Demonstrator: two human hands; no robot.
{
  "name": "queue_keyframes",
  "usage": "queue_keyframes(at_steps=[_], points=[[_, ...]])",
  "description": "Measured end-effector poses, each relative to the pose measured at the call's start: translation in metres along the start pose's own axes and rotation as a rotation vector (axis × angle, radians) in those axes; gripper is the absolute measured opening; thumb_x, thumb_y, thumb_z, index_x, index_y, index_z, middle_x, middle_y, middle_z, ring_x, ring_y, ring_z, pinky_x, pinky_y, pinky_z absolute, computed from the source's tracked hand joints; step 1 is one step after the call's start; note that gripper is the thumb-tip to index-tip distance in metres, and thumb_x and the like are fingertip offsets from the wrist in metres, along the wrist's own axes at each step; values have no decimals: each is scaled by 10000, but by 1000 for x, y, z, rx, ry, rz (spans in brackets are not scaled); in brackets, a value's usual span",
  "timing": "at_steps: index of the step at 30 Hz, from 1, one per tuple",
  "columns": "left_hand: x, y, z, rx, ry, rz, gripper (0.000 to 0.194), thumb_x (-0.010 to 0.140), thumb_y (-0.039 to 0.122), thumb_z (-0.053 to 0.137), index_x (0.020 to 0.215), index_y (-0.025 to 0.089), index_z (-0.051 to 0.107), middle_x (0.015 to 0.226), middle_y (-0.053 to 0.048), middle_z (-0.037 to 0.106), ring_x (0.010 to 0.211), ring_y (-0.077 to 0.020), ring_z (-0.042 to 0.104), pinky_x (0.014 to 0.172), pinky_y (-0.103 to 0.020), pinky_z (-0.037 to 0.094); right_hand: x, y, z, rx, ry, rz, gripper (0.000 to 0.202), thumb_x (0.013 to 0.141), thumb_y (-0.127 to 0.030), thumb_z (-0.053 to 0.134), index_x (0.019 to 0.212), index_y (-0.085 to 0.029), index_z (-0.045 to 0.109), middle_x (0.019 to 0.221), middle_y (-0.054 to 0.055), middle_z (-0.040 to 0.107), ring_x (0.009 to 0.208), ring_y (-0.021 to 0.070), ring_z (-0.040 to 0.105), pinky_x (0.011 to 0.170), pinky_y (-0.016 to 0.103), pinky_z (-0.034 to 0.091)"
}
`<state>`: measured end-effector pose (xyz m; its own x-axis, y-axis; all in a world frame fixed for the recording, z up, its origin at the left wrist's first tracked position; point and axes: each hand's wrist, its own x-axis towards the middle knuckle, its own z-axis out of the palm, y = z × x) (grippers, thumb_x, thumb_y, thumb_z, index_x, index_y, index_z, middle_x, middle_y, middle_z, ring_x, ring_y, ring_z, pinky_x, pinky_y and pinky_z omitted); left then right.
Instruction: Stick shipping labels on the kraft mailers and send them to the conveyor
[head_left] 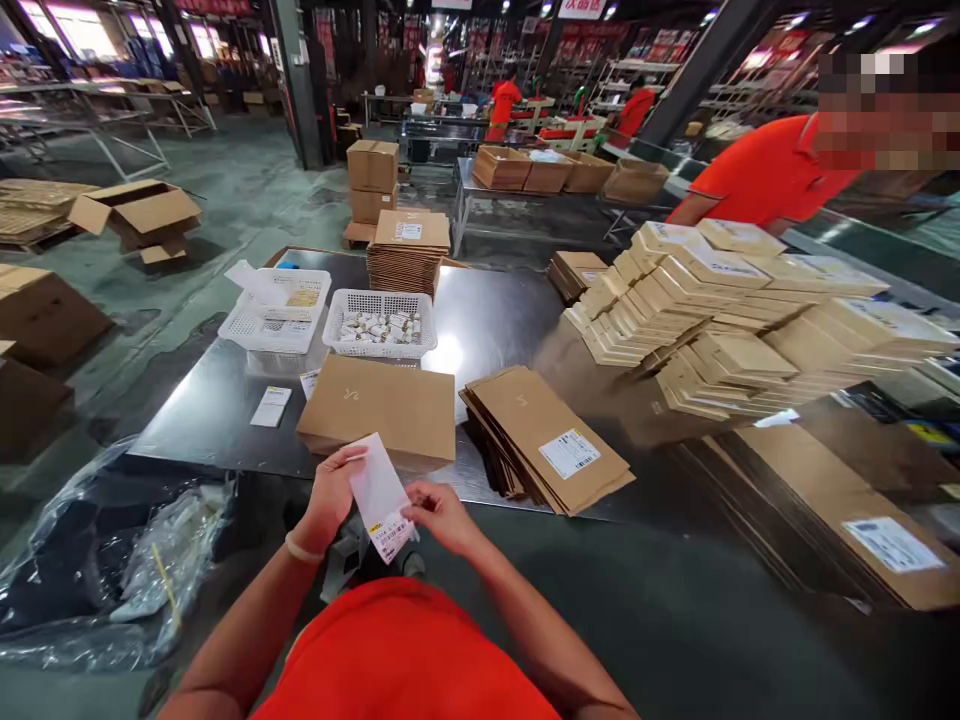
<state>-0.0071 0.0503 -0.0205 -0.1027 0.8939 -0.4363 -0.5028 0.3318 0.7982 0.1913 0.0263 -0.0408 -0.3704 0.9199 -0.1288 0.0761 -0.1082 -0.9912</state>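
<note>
The left hand [328, 492] and the right hand [442, 512] hold one white label sheet [379, 495] between them, just above the near edge of the steel table [495, 320]. The left fingers [346, 462] are curled shut on the sheet's upper left edge, thumb on top; the right fingers [417, 497] pinch its lower right part, close to the small printed sticker [391, 537] at the sheet's lower end. The sheet tilts, its top leaning toward the left hand. Just beyond the fingertips lies a flat brown carton [379, 407], and to the right of the right hand a fanned stack of flat cartons [547, 440] with a white label. Farther past the left fingers stand two white baskets [379, 322], one with small items in it. Well to the right of both hands rise tall piles of folded boxes [750, 310], behind which a person in an orange shirt [757, 175] stands.
</note>
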Motion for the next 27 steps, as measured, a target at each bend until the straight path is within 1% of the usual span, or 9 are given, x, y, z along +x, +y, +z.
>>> queue_keyframes(at_steps=[2,4,6,9,11,15,20,24,27], points=[[-5,-7,-6,-52,1,-56,648,581,508,954,1092,160,762,845,-75,808,732,-220,735,677,-313,579,3,-8,0,64,137,1,376,727,-464,817,987,-221,693,593,-88,517,528,108,438,542,234,379],[-16,-15,-6,-32,-95,-67,860,714,622,853,1425,198,616,922,-86,820,809,-251,766,715,-350,602,9,-18,-2,77,241,-14,381,710,-468,815,970,-230,671,597,-90,499,536,108,431,542,236,373],[-25,-20,-2,64,-209,-8,965,715,548,888,1539,216,512,956,-78,823,832,-244,770,749,-344,603,15,-26,-3,51,263,-8,335,706,-488,795,866,-225,664,606,-66,529,555,119,458,547,247,384],[-27,-20,7,231,-278,79,735,602,341,975,1267,151,726,963,-87,828,840,-230,762,814,-331,595,22,-31,-2,30,238,35,314,695,-488,782,814,-214,686,626,-37,592,559,134,503,550,266,415],[-21,-16,12,304,-272,90,523,600,327,956,1057,134,791,938,-97,833,826,-243,762,816,-354,601,23,-30,-4,21,261,34,304,689,-472,786,829,-212,713,627,-34,611,550,146,534,550,279,445],[-7,-14,24,433,-241,168,395,628,318,898,980,153,829,886,-81,837,823,-261,764,821,-364,598,19,-24,-7,-113,368,-88,206,748,-427,769,764,-225,729,593,-32,617,538,162,576,554,288,473],[9,-18,33,430,-251,119,430,550,307,928,939,144,844,878,-84,840,838,-266,763,834,-347,579,19,-19,-19,-357,539,-333,196,870,-357,662,710,-247,686,980,77,778,965,248,709,778,343,551],[18,-28,29,330,-379,-187,498,437,331,990,853,101,842,853,-125,833,775,-281,759,799,-376,577,69,-35,-60,-522,612,-318,108,843,-288,660,743,-248,653,1126,89,758,1070,261,666,848,375,544],[22,-42,27,239,-342,-274,593,374,360,1026,877,102,846,929,-157,837,827,-299,768,850,-405,576,128,-52,-94,-643,614,-160,119,779,-231,700,689,-235,623,1046,68,739,1027,251,647,899,383,518]])
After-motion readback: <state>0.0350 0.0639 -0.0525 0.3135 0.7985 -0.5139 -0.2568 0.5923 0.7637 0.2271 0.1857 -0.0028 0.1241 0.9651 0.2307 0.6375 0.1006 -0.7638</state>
